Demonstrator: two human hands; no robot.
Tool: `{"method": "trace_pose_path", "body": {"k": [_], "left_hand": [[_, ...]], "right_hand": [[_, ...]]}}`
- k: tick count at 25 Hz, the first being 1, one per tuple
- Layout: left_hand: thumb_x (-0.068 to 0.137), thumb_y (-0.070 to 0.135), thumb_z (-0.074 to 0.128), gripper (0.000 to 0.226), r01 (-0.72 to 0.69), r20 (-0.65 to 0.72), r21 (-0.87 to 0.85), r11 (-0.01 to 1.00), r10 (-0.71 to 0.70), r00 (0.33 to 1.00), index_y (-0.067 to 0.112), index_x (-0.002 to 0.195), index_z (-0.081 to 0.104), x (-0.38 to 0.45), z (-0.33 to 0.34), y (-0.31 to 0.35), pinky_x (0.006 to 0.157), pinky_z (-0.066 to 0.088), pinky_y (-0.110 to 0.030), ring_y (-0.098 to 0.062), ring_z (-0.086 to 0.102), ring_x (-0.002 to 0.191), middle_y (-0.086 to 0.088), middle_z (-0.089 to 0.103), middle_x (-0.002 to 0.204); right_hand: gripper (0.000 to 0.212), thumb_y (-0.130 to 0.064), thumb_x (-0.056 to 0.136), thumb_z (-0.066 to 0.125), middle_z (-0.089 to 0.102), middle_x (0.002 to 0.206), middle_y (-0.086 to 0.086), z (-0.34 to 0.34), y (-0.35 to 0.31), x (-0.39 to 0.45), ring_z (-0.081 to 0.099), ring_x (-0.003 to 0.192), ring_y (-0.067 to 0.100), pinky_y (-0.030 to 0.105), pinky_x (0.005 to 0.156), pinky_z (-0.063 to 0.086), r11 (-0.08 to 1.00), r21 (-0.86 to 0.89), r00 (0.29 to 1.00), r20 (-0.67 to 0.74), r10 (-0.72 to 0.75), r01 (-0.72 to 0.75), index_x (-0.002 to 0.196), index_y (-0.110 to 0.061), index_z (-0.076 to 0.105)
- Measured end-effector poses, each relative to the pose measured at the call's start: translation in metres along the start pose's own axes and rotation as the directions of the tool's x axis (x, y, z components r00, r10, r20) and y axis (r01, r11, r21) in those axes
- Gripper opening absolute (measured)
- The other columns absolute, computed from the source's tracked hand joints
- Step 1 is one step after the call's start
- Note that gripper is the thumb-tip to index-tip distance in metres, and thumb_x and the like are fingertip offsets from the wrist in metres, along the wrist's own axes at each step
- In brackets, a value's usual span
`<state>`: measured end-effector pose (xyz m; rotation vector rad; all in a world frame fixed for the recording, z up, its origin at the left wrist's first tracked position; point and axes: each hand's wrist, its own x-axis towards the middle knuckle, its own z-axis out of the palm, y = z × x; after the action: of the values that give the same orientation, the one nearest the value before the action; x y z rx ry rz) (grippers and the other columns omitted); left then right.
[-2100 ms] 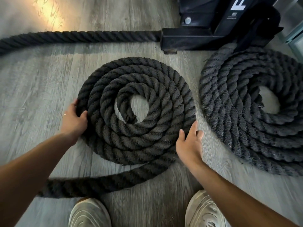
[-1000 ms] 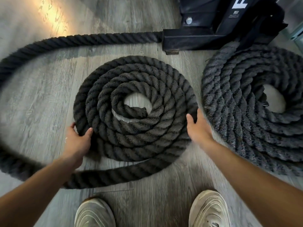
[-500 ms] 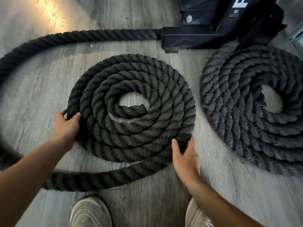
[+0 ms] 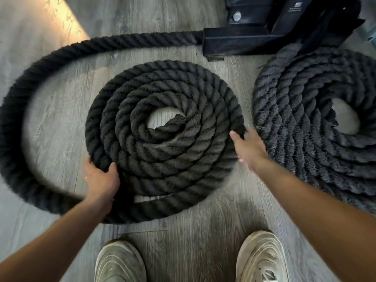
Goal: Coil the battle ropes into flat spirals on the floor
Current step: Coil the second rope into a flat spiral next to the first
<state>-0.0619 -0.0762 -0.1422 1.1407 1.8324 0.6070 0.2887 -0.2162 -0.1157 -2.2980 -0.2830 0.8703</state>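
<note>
Head view | left hand (image 4: 101,178) grips spiral (image 4: 164,129) at its near-left rim | right hand (image 4: 247,146) spread flat against the right rim | loose tail (image 4: 30,94) arcs round left side toward anchor (image 4: 264,35); left hand nearer it.

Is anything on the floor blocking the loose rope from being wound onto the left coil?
Nothing visible does. The loose rope loops over bare floor round to the left coil, which the left hand grips. The finished coil lies apart, past the right hand.
</note>
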Motion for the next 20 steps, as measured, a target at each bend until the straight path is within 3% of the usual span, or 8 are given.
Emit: {"method": "trace_pose_path", "body": {"k": [2,5,7,9,13,16,18,20], "left_hand": [[0.079,0.042,0.065,0.084,0.054,-0.007,-0.009,0.999,-0.054,0.999,0.031,0.15,0.021,-0.018,0.006,-0.008,0.113,0.039,-0.05,-0.029,0.045,0.134,-0.012,0.045,0.146],[0.069,0.04,0.066,0.09,0.124,-0.018,-0.145,0.982,-0.128,0.992,0.035,0.149,0.025,-0.007,0.002,0.005,0.106,0.046,-0.049,-0.028,0.054,0.122,-0.01,0.048,0.141],[0.081,0.034,0.067,0.08,0.12,-0.04,-0.213,0.97,-0.131,0.991,0.03,0.151,0.028,0.017,-0.002,0.022,0.099,0.05,-0.043,-0.025,0.06,0.113,-0.009,0.052,0.135],[0.094,0.026,0.062,0.064,0.081,-0.012,-0.199,0.977,-0.085,0.996,0.025,0.15,0.032,0.038,-0.005,0.042,0.09,0.052,-0.037,-0.022,0.062,0.106,-0.006,0.059,0.126],[0.095,0.022,0.063,0.058,0.018,0.054,-0.096,0.995,-0.013,0.998,0.029,0.147,0.038,0.061,-0.011,0.05,0.097,0.053,-0.045,-0.023,0.063,0.115,-0.002,0.061,0.13],[0.096,0.016,0.062,0.06,0.026,0.043,-0.071,0.997,-0.023,0.999,0.03,0.148,0.036,0.055,-0.01,0.045,0.089,0.055,-0.041,-0.023,0.063,0.108,-0.004,0.061,0.128],[0.086,0.017,0.068,0.074,0.032,0.028,-0.039,0.999,-0.031,0.999,0.032,0.148,0.03,0.045,-0.011,0.043,0.088,0.055,-0.042,-0.024,0.062,0.109,-0.005,0.058,0.128],[0.076,0.025,0.068,0.082,0.034,-0.003,0.043,0.998,-0.034,0.999,0.041,0.144,0.026,0.028,-0.01,0.04,0.094,0.054,-0.049,-0.03,0.059,0.116,-0.008,0.055,0.13]], "right_hand": [[0.056,-0.063,0.089,0.06,0.064,0.127,0.001,-0.003,-0.013,0.018,0.062,0.112,0.03,0.045,0.096,0.053,0.998,-0.032,0.998,-0.027,0.061,-0.062,0.131,-0.025,0.058],[0.062,-0.063,0.092,0.054,0.061,0.134,0.004,0.006,-0.004,0.0,0.06,0.115,0.03,0.039,0.092,0.051,0.999,-0.016,0.997,-0.074,0.031,-0.032,0.14,-0.024,0.053],[0.061,-0.06,0.096,0.05,0.061,0.131,0.004,0.019,0.016,-0.041,0.064,0.104,0.024,0.033,0.076,0.054,0.999,0.014,0.998,-0.057,-0.034,0.035,0.145,-0.023,0.044],[0.072,-0.065,0.096,0.046,0.059,0.134,0.001,0.032,0.036,-0.089,0.065,0.107,0.023,0.031,0.077,0.053,0.999,-0.011,0.999,-0.022,-0.042,0.042,0.153,-0.024,0.03],[0.093,-0.078,0.091,0.028,0.061,0.133,0.0,0.061,0.064,-0.137,0.066,0.082,0.01,0.028,0.069,0.056,0.993,-0.107,0.996,0.086,-0.032,0.041,0.162,-0.022,0.006],[0.102,-0.09,0.079,0.019,0.05,0.151,0.003,0.069,0.069,-0.116,0.07,0.101,0.03,0.045,0.088,0.057,0.999,-0.038,0.993,0.112,0.022,-0.018,0.16,-0.033,-0.002],[0.104,-0.096,0.072,0.021,0.039,0.159,-0.002,0.063,0.066,-0.091,0.061,0.122,0.034,0.054,0.1,0.051,0.999,0.024,0.992,0.126,0.019,-0.023,0.158,-0.04,0.005],[0.087,-0.088,0.079,0.031,0.042,0.157,-0.003,0.046,0.048,-0.06,0.051,0.135,0.033,0.059,0.104,0.047,0.997,0.081,0.993,0.12,0.005,-0.015,0.154,-0.045,0.017]]}}
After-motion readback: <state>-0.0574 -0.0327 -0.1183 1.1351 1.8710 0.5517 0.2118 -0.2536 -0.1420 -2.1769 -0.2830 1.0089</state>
